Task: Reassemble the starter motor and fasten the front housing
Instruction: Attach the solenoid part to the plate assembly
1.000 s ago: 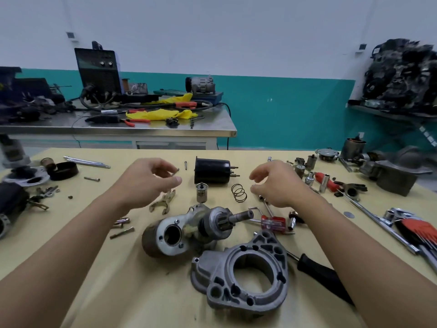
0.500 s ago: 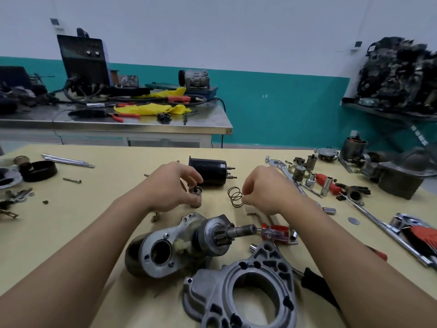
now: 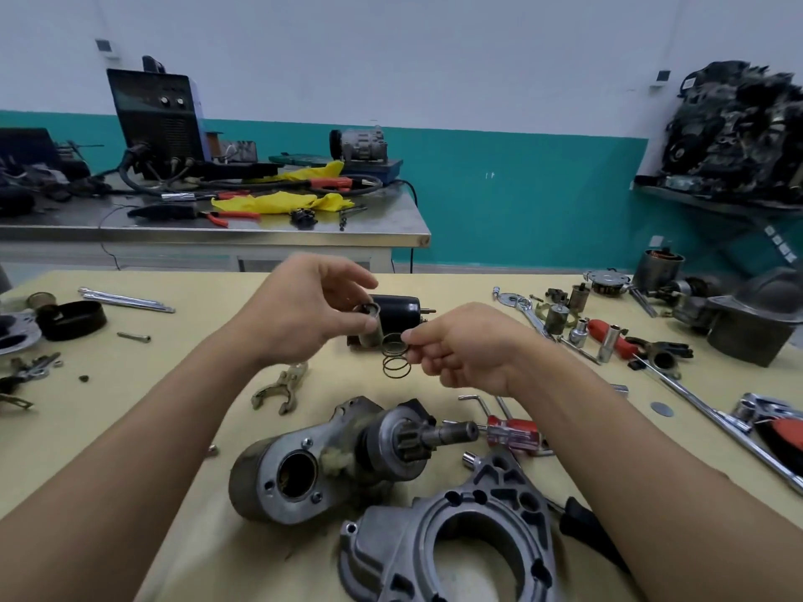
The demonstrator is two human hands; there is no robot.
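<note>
**Cylinder and spring lifted off the bench, side by side**

On the left, our left hand [image 3: 300, 315] now grips the small metal cylinder [image 3: 368, 325], fingers and thumb curled round it. It holds the part tilted above the yellow table [image 3: 152, 384], in front of the black solenoid [image 3: 402, 304]. A second ago this cylinder stood on the table with our hand hovering loosely over it; half a second ago the fingers were only closing. Just to its right hangs the spring [image 3: 395, 358], its top coil pinched between thumb and forefinger of our right hand [image 3: 465, 345]; earlier it lay loose on the table. The two parts are just beside each other, not joined, so we judge the spring is about to be mated with the cylinder, a small sub-assembly ahead of the main job. Nearer us, the starter motor body [image 3: 295, 471] lies on its side, its pinion shaft [image 3: 452, 433] pointing right. The front housing [image 3: 434, 540] lies just beside it, not yet fitted or fastened.
</note>
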